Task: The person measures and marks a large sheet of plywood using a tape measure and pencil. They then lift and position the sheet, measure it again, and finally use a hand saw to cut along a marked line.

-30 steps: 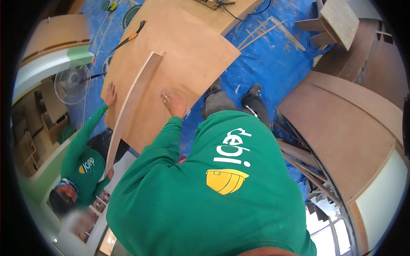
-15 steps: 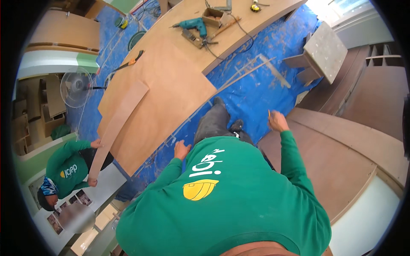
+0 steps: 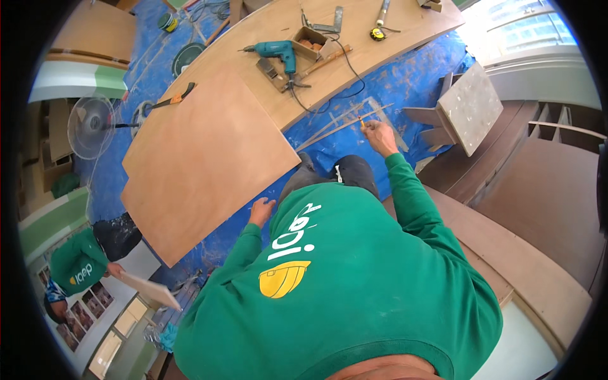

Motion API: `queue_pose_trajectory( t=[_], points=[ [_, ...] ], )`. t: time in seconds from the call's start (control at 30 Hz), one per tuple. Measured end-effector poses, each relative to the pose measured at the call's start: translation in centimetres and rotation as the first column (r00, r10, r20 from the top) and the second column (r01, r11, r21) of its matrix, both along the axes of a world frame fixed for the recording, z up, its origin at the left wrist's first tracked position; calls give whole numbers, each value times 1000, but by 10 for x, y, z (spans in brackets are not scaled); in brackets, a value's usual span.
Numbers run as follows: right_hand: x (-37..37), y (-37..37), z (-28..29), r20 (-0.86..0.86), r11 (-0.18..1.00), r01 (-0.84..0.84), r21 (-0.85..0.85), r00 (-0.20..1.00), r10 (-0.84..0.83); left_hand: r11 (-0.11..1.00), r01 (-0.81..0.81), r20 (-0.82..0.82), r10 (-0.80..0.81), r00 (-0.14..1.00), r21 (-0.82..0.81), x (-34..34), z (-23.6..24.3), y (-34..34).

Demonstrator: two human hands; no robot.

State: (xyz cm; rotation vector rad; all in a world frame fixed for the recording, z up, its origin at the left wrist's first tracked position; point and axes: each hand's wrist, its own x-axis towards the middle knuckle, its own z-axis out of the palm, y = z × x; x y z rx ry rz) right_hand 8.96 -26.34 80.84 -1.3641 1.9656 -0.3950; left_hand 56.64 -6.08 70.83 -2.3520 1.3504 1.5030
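My right hand [image 3: 380, 137] is closed on a slim orange-yellow pencil [image 3: 362, 122], held above the blue floor sheet and some thin wood strips [image 3: 345, 128]. My left hand [image 3: 261, 211] hangs at my left side near the edge of a large plywood panel [image 3: 196, 164]; its fingers look loosely bent and hold nothing. That panel lies flat in front of me, beside a long curved wooden worktop [image 3: 253, 38]. At the left, a co-worker in a green top [image 3: 79, 266] grips a wood strip [image 3: 150, 290].
On the worktop lie a teal power drill [image 3: 278, 52] with its cord, a hand plane [image 3: 272, 75], a small open box [image 3: 311, 43] and a tape measure [image 3: 377, 34]. A handsaw [image 3: 174, 98] rests at the panel's far edge, near a fan [image 3: 94, 126]. A stool-like wooden piece [image 3: 472, 107] stands right.
The co-worker has taken the long strip off the plywood panel and swung it toward the lower left. My right hand, with the pencil, has moved forward and left. My body has shifted forward.
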Motion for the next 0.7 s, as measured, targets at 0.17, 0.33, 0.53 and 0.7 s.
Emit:
queue_pose_trajectory(
  t=[0.17,0.33,0.53,0.7],
  points=[
    [-90,-87,-58,364,945,176,276,891,-272,952,-302,-115,305,945,44,-35,4,-6],
    [-149,-219,-111,360,984,101,146,921,-148,992,-125,5,125,992,9,-50,13,30],
    [-200,-372,-163,-200,979,-114,-170,977,79,781,-539,3,567,824,314,-180,114,-8],
    [-204,-446,-209,-405,968,-105,-227,914,4,712,-640,128,633,763,289,-247,180,-74]
  ],
)
